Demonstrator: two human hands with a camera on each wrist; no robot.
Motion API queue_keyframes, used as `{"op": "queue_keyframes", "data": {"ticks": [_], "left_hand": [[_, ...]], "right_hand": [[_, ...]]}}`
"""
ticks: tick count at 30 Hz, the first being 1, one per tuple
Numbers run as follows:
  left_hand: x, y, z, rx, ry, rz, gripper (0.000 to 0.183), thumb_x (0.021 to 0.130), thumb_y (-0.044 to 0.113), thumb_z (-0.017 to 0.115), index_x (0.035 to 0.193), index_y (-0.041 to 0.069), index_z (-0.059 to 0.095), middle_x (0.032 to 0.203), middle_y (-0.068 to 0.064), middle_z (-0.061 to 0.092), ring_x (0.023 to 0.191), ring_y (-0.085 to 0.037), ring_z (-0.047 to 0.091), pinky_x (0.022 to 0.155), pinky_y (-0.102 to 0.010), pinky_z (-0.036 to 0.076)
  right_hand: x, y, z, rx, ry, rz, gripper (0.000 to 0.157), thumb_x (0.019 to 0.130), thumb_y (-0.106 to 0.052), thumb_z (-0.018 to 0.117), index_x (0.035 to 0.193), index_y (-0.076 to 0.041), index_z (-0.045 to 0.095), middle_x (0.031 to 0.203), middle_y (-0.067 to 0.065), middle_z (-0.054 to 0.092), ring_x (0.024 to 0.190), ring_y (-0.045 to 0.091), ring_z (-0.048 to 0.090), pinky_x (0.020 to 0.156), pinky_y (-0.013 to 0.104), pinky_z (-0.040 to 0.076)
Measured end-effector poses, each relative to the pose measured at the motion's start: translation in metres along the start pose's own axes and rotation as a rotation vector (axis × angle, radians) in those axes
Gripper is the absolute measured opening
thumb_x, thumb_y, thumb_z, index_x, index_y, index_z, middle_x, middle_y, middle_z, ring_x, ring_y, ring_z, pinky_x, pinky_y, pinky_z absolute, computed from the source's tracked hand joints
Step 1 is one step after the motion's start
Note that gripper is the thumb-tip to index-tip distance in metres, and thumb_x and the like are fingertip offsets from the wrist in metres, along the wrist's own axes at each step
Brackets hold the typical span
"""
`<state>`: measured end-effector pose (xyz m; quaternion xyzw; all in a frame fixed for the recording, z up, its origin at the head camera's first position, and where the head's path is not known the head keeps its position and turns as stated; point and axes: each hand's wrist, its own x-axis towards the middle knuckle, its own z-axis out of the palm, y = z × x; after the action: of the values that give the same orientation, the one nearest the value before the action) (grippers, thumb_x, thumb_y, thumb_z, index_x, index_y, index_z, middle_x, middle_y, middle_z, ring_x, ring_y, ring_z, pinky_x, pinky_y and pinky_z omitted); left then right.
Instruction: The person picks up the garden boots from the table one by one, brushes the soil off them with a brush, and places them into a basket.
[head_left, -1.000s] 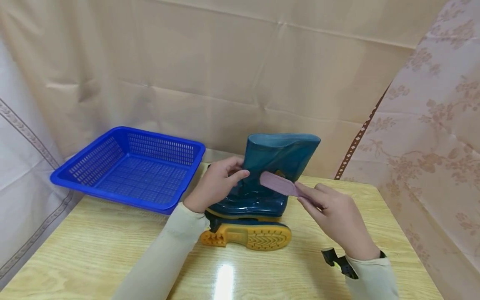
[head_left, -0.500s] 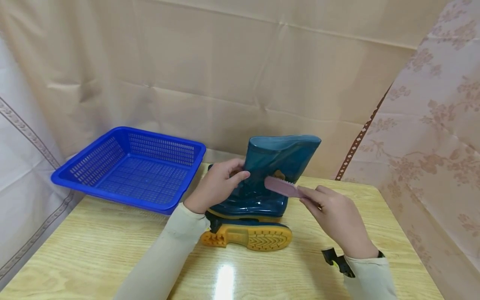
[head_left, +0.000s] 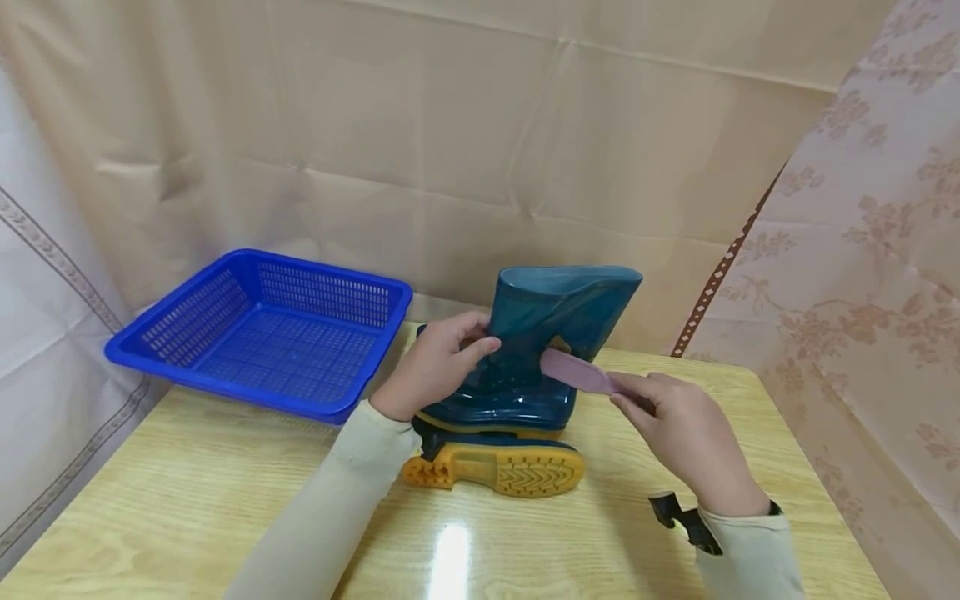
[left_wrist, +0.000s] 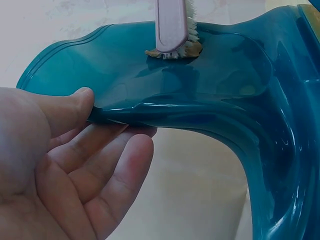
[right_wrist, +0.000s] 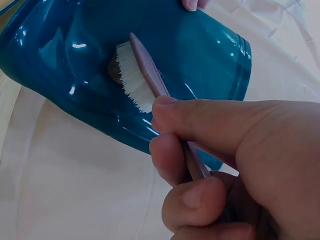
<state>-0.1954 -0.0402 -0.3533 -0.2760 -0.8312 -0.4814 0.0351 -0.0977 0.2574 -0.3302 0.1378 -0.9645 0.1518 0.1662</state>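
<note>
A glossy teal rubber boot [head_left: 525, 333] stands upright on the table, its shaft leaning a little to the right. My left hand [head_left: 438, 362] pinches the left edge of the shaft between thumb and fingers. My right hand [head_left: 690, 433] grips the handle of a pink brush [right_wrist: 147, 70] with white bristles. Those bristles touch a brown smear [left_wrist: 192, 50] on the side of the boot's shaft. In front of the upright boot, a second boot [head_left: 495, 468] lies on its side, its yellow sole facing me.
On the left of the table [head_left: 187, 500] stands a blue plastic basket [head_left: 258, 400] with mesh walls. A beige cloth [head_left: 450, 150] hangs behind, and a flowered cloth [head_left: 885, 317] hangs at the right.
The brush has shifted slightly right and moved down, then up a little, over the brown smear, its head tilting in between. My left hand and both boots stay nearly in place.
</note>
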Motion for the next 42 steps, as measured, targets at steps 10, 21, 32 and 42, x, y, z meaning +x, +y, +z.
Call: {"op": "queue_keyframes", "data": {"ticks": [10,21,32,42], "left_hand": [[-0.001,0.002,0.000,-0.008,-0.002,0.015,0.022,0.106,0.025,0.061,0.125,0.017,0.068,0.105,0.004,0.072,0.088,-0.017,0.066,0.076,-0.033,0.058],[-0.001,0.001,0.000,0.007,0.002,0.053,0.021,0.108,0.026,0.056,0.123,0.018,0.067,0.086,-0.005,0.063,0.070,-0.018,0.055,0.062,-0.034,0.049],[-0.002,0.002,0.004,0.038,0.031,0.055,0.021,0.107,0.025,0.059,0.123,0.016,0.069,0.101,0.001,0.072,0.080,-0.015,0.062,0.071,-0.033,0.055],[-0.001,0.004,0.004,0.038,0.032,0.040,0.024,0.106,0.024,0.060,0.127,0.016,0.069,0.107,0.003,0.073,0.090,-0.014,0.066,0.081,-0.034,0.058]], "right_hand": [[-0.002,-0.004,-0.005,0.032,-0.006,-0.069,0.026,0.093,-0.015,0.078,0.119,-0.014,0.079,0.077,-0.009,0.067,0.055,0.006,0.043,0.048,0.024,0.034],[0.003,-0.002,0.009,-0.060,0.194,-0.191,0.032,0.087,-0.008,0.083,0.118,-0.010,0.079,0.080,0.001,0.072,0.056,0.007,0.045,0.049,0.022,0.037],[-0.002,-0.003,0.000,0.017,0.078,-0.005,0.029,0.092,-0.011,0.079,0.121,-0.007,0.077,0.097,0.009,0.078,0.065,0.012,0.057,0.053,0.025,0.042],[-0.001,-0.002,-0.001,0.010,0.088,0.009,0.027,0.092,-0.014,0.079,0.119,-0.009,0.079,0.097,0.008,0.079,0.061,0.011,0.053,0.051,0.026,0.039]]}}
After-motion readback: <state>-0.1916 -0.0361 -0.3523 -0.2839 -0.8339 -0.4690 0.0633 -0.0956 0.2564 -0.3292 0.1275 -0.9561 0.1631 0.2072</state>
